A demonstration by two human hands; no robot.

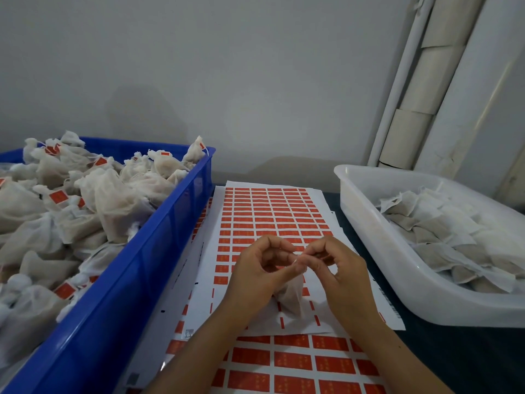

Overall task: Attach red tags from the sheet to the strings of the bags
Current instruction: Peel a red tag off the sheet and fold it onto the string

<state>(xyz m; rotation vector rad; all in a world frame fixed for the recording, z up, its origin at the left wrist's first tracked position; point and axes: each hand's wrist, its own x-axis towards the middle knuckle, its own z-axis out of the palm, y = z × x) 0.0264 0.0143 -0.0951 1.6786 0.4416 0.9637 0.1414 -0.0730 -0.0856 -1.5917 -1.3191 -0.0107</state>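
Note:
A sheet of red tags [272, 214] lies flat in the middle of the table, with a second sheet [298, 362] nearer me. Above it, my left hand [255, 277] and my right hand [341, 277] meet fingertip to fingertip. Both pinch the thin string of a small white mesh bag [289, 294], which hangs below between my palms. A bit of red, seemingly a tag, shows inside my right fingers. Whether the tag is stuck to the string is hidden by my fingers.
A blue crate [159, 251] on the left is heaped with tagged bags. On the right, a translucent white tub [377, 251] holds untagged bags. A grey wall stands behind, and pale pipes [420, 89] lean at the back right.

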